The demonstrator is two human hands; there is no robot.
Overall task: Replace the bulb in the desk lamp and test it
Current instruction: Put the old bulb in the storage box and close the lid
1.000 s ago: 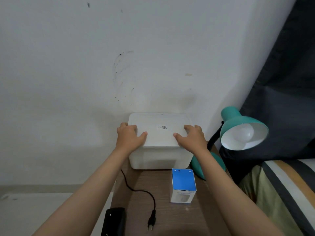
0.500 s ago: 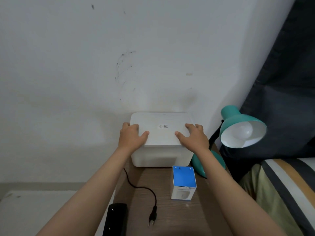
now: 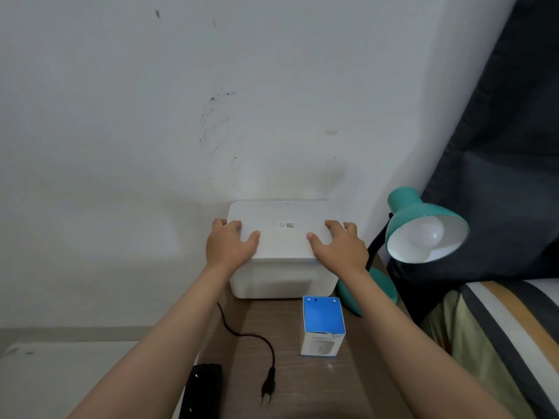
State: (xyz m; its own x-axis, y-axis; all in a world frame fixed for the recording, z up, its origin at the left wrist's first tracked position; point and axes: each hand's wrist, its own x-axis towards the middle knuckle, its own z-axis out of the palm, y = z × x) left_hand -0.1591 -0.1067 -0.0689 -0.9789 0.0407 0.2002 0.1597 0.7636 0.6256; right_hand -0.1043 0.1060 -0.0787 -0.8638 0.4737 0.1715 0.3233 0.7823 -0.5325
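Scuffed white wall (image 3: 211, 101), dark curtain (image 3: 499, 176)

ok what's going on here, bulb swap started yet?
Not yet. The person has both hands on the lid of the white box at the back of the table: left hand and right hand rest on its front corners, fingers over the sides. The teal lamp stands to the right with a bulb in it, unlit. Its plug lies loose on the table, and the bulb carton stands untouched.

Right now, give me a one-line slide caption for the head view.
Both hands, left hand and right hand, grip a white lidded box beside an unplugged teal desk lamp.
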